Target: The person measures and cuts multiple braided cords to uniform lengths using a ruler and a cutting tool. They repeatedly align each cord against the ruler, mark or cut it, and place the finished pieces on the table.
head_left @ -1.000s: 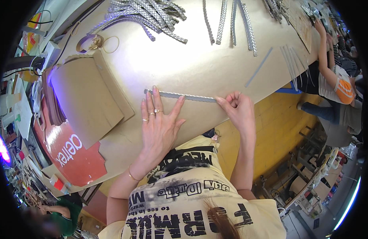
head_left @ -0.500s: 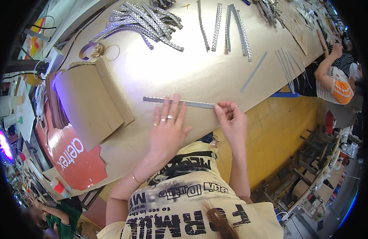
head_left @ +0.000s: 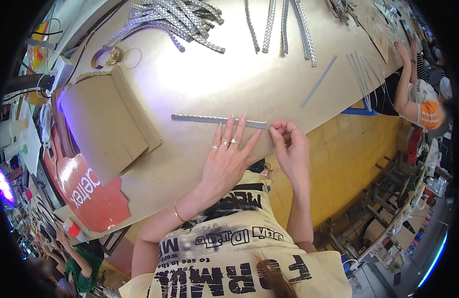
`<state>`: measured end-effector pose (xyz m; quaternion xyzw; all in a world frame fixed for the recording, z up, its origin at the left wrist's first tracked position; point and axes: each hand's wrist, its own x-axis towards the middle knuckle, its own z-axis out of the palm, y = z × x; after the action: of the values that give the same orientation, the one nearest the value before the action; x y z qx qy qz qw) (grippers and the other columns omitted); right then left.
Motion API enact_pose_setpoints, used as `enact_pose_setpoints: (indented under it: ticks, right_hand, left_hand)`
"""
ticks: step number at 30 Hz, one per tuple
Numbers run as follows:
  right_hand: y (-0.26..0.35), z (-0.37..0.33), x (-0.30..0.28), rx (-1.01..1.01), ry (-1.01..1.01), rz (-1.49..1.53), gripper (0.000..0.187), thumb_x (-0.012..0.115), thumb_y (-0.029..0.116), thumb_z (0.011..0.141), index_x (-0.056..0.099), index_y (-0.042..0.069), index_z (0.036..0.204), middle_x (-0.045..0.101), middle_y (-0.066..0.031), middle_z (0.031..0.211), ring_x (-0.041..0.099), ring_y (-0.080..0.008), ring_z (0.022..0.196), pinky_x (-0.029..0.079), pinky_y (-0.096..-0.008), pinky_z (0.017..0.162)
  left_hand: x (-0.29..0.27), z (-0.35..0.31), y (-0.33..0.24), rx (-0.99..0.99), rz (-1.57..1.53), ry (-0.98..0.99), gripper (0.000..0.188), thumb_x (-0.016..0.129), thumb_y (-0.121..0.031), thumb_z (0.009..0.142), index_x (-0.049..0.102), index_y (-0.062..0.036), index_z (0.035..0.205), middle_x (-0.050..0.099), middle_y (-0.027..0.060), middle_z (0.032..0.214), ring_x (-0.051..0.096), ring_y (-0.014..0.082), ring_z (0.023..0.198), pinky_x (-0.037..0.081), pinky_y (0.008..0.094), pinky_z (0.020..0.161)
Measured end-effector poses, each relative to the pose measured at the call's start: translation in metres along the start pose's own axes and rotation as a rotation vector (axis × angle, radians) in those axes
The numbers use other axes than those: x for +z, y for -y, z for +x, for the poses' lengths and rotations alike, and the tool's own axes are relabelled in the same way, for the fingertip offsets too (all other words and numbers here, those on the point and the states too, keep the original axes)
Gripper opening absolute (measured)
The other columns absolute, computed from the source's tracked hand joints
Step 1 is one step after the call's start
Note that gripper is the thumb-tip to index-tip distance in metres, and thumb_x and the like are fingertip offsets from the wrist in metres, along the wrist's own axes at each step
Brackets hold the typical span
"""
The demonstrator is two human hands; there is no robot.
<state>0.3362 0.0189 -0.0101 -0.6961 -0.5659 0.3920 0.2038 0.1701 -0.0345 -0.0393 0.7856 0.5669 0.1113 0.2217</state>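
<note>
A narrow silver-grey braided strip (head_left: pixel 197 118) lies on the brown-paper-covered table (head_left: pixel 189 89) in front of me, its woven edge showing on the far side. My left hand (head_left: pixel 225 160) rests flat on it with fingers spread, the fingertips pressing the strip right of its middle. At the strip's right end, my right hand (head_left: pixel 293 151) pinches the tip between thumb and forefinger; the other fingers are curled in.
A pile of silver braided strips (head_left: pixel 174 22) lies at the far left, and several more (head_left: pixel 271 27) at the back. Brown card sheets (head_left: pixel 102 121) lie left, a thin grey strip (head_left: pixel 319 82) right. A co-worker (head_left: pixel 420 99) is beyond the right edge.
My left hand has slid right along the strip, closer to my right hand. The right hand still pinches the end. The view has shifted slightly.
</note>
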Motion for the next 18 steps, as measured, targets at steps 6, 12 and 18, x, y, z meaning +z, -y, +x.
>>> enact_pose_setpoints:
  ticks: [6, 12, 18]
  right_hand:
    - [0.004, 0.002, 0.001, -0.154, 0.0, -0.101, 0.012, 0.062, 0.013, 0.094, 0.066, 0.002, 0.099, 0.064, -0.0108, 0.09, 0.064, -0.0237, 0.07, 0.05, -0.034, 0.066]
    - [0.006, 0.007, 0.003, -0.149, 0.007, -0.226, 0.015, 0.063, 0.018, 0.095, 0.066, 0.004, 0.096, 0.064, -0.0113, 0.09, 0.065, -0.0282, 0.073, 0.049, -0.0387, 0.067]
    - [0.012, 0.008, 0.001, -0.147, 0.034, -0.305, 0.017, 0.06, 0.02, 0.097, 0.065, 0.004, 0.095, 0.064, -0.012, 0.092, 0.064, -0.0323, 0.074, 0.049, -0.0418, 0.067]
  left_hand:
    - [0.003, 0.003, -0.011, -0.044, 0.007, -0.004, 0.069, 0.068, -0.041, 0.087, 0.042, -0.0227, 0.149, 0.023, 0.0241, 0.159, 0.023, 0.0458, 0.145, 0.024, 0.0545, 0.116]
    - [0.008, 0.005, -0.015, -0.07, 0.034, -0.011, 0.071, 0.067, -0.043, 0.087, 0.041, -0.0237, 0.15, 0.021, 0.0245, 0.159, 0.022, 0.0465, 0.145, 0.024, 0.0551, 0.116]
    - [0.01, 0.004, -0.016, -0.075, 0.039, -0.006, 0.071, 0.067, -0.043, 0.087, 0.041, -0.0228, 0.15, 0.021, 0.0249, 0.159, 0.021, 0.0467, 0.145, 0.024, 0.0551, 0.116]
